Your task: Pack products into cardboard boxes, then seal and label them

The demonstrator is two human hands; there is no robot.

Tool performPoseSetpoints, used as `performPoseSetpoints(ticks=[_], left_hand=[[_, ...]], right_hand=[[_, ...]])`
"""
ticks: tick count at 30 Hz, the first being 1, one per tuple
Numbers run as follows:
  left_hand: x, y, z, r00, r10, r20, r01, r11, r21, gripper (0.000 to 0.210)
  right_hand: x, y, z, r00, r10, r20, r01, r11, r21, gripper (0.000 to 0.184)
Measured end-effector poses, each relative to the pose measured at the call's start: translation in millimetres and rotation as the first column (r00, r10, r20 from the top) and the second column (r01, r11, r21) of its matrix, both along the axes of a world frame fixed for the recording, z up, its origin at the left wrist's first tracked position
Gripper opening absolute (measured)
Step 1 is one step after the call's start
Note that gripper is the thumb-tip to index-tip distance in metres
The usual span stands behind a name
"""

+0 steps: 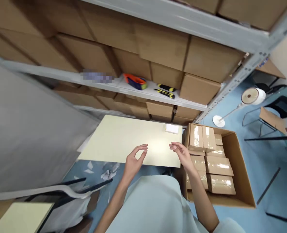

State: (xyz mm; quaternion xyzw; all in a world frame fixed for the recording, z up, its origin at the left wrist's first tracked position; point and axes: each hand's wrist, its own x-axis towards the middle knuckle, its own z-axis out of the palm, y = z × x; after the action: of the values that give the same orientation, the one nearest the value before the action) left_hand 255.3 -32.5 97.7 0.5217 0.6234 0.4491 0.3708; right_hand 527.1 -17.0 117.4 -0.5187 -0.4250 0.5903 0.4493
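Observation:
Both of my hands hover over the near part of a pale yellow table [114, 139], apart from each other. My left hand [136, 158] is open, its thumb and fingers curved with a gap between them and nothing inside. Facing it, my right hand [182, 153] is held with fingers slightly bent and apart, and I see nothing in it. A small white box-like stack [172, 128] lies at the table's far right corner, beyond my right hand. To the right of that hand stands a large open carton [241, 174] holding several taped brown boxes [219, 165].
Ahead rises a grey metal shelf [182, 103] packed with cardboard boxes [161, 42]. On it lie yellow-black utility knives [165, 93] and an orange-blue roll-like item [135, 82]. A white fan [253, 96] and chairs [282, 106] stand right. Paper scraps [108, 173] litter the floor.

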Motion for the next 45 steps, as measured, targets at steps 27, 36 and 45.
performPoseSetpoints(ticks=[27, 36, 45], left_hand=[[-305, -421, 20.2, 0.03, 0.996, 0.085, -0.993, 0.021, 0.114, 0.03], [-312, -480, 52.9, -0.406, 0.913, 0.044, -0.908, -0.409, 0.09, 0.037], [-264, -484, 33.4, -0.716, 0.699, 0.005, -0.699, -0.716, 0.004, 0.03]], right_hand=[[-552, -137, 52.0, 0.123, 0.984, 0.126, -0.992, 0.122, 0.015, 0.056], [-677, -214, 50.9, -0.392, 0.92, 0.009, -0.92, -0.393, 0.008, 0.054], [-732, -289, 38.4, -0.727, 0.686, -0.004, -0.685, -0.727, -0.049, 0.052]])
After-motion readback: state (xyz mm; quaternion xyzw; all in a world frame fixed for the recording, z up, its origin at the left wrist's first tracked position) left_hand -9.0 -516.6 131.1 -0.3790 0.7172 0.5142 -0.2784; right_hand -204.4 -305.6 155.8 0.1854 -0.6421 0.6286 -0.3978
